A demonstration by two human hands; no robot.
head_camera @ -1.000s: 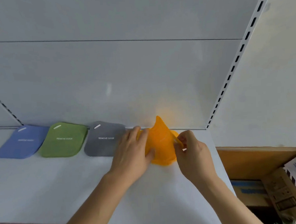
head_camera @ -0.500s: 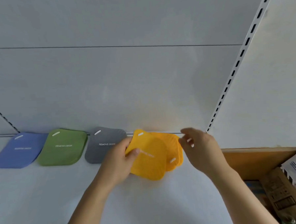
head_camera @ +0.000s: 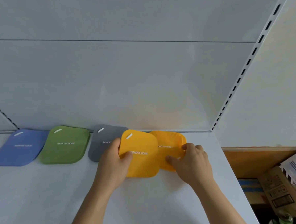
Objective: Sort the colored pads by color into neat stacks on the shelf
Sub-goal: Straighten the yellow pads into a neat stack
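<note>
Sorting colored pads along the back of a white shelf [head_camera: 45, 194].

Blue pad [head_camera: 19, 147], green pad [head_camera: 65, 145] and grey pad [head_camera: 102, 145] lie flat in a row by the back wall, each with a white slot and pale lettering. To their right, the near orange pad [head_camera: 142, 156], reading REMOVE ODOR, overlaps the far orange pad [head_camera: 169, 145], whose lettering is upside down. Left hand [head_camera: 112, 166] pinches the near pad's left edge; right hand [head_camera: 192, 164] grips the far pad's right edge, fingers curled.

blue pad [head_camera: 20, 147], green pad [head_camera: 65, 145], grey pad [head_camera: 101, 145], yellow pads [head_camera: 142, 156]
</note>
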